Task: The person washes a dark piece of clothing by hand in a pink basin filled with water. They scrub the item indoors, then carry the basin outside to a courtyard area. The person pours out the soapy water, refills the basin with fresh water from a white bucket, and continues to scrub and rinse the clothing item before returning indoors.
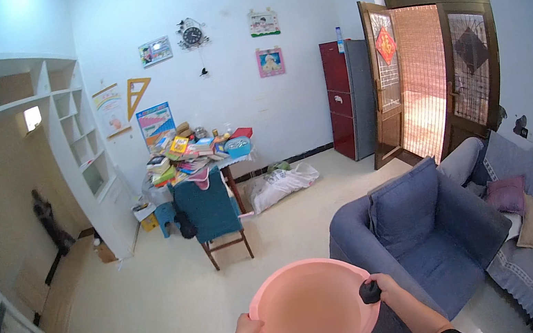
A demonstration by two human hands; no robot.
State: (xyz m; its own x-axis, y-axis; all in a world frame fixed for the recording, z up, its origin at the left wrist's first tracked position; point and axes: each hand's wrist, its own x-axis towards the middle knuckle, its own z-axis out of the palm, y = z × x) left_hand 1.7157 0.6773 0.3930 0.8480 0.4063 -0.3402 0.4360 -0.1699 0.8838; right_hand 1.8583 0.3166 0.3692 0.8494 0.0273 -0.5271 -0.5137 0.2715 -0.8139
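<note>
Presently, we hold one pink basin [269, 303] above the floor [163, 308], near one blue armchair [447, 270]. Our left hand [247, 326] pinches the basin's left rim; our right hand [389, 286] grips the opposite rim together with one black item [370, 291], too indistinct to identify. We count one teal-covered chair [207, 207], one red refrigerator [340, 99] and one wall clock [193, 34]. Floor surface: pale, glossy. Around us, white walls [302, 105] enclose the room; one door leaf [386, 88] stands open.

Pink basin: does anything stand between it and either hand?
Nothing visible separates the left hand from the pink basin; the right hand holds a black object at the basin's edge, possibly partly between them.
</note>
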